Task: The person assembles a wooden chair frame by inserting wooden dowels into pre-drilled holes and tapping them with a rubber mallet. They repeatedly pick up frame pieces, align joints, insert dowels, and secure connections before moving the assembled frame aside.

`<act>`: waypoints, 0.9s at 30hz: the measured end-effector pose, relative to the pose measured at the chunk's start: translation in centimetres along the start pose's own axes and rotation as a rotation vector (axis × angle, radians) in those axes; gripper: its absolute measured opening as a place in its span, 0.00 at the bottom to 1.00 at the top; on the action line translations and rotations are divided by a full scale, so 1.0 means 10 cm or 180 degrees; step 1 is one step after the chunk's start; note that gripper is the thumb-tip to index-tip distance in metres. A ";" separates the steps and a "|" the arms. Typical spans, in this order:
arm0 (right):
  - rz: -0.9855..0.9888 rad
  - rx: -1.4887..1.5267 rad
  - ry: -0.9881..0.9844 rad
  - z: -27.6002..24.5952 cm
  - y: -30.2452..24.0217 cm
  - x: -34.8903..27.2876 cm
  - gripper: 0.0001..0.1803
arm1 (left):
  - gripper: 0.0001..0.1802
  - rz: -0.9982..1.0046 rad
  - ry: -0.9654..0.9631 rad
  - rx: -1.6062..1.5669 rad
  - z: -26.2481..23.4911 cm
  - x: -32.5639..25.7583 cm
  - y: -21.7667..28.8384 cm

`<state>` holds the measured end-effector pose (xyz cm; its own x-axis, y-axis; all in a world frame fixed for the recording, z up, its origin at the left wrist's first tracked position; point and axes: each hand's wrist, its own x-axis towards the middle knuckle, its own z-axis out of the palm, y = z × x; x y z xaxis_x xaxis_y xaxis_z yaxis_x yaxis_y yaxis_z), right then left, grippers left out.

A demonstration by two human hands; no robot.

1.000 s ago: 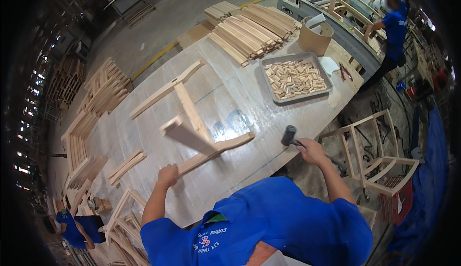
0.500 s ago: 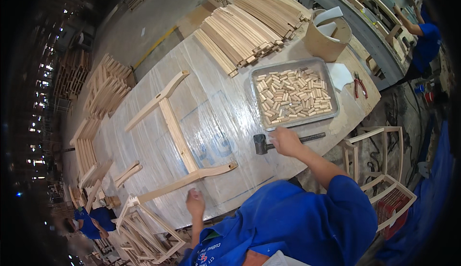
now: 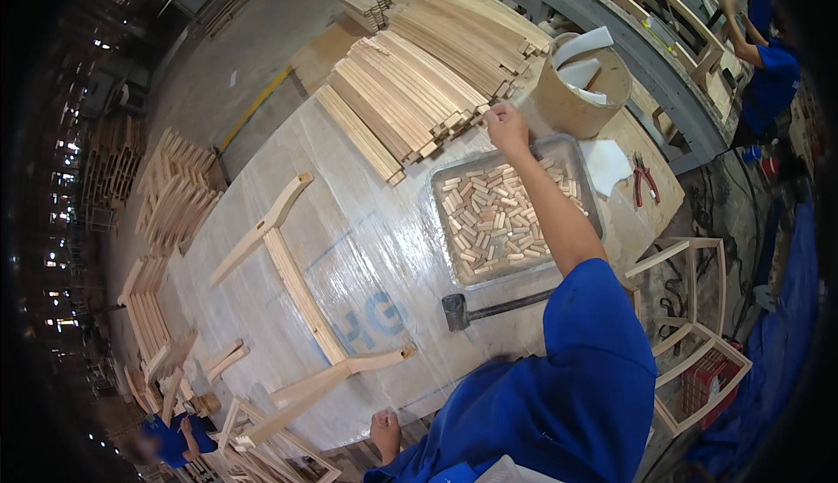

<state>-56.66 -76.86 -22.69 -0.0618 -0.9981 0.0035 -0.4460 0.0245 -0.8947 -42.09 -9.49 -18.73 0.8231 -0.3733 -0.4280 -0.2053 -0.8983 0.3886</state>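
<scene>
My right hand (image 3: pixel 507 129) reaches across the tray to the near ends of the stacked wooden slats (image 3: pixel 410 82). Its fingers are pinched together at a slat's end; whether they grip it is hard to see. Below that arm sits a grey tray (image 3: pixel 443 247) of short wooden dowels (image 3: pixel 489 212). My left hand (image 3: pixel 386 435) is curled closed by the table's near edge, its contents hidden. To its upper left lies a wooden frame (image 3: pixel 301 295), two shaped legs joined by a crosspiece. A black mallet (image 3: pixel 456 312) rests just in front of the tray.
A round tub (image 3: pixel 567 103) with white pieces stands at the far right, near red-handled pliers (image 3: pixel 644 182) and a white sheet (image 3: pixel 606 165). Wooden frames (image 3: pixel 698 343) stand beside the table on the right, others at the left. Two people in blue work farther off.
My right hand has moved from above the mallet, over the tray, to the slats' ends. My left hand has drawn back toward the table's near edge. The view has shifted.
</scene>
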 end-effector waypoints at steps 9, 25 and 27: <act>0.0697 -0.0078 0.0732 0.19 0.25 0.81 0.20 | 0.17 0.0680 -0.0394 0.0403 0.17 0.08 0.02; 0.1234 0.1606 -0.0157 0.05 0.37 0.80 0.16 | 0.23 0.0048 -0.0742 0.0395 0.18 0.08 0.18; 0.1318 0.1705 -0.0133 0.11 0.36 0.83 0.15 | 0.23 0.0046 -0.0715 0.0335 0.18 0.10 0.19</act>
<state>-57.79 -85.13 -26.35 -0.0928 -0.9141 -0.3947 0.1116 0.3843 -0.9164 -42.63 -11.97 -19.83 0.6838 -0.4178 -0.5983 -0.2798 -0.9073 0.3138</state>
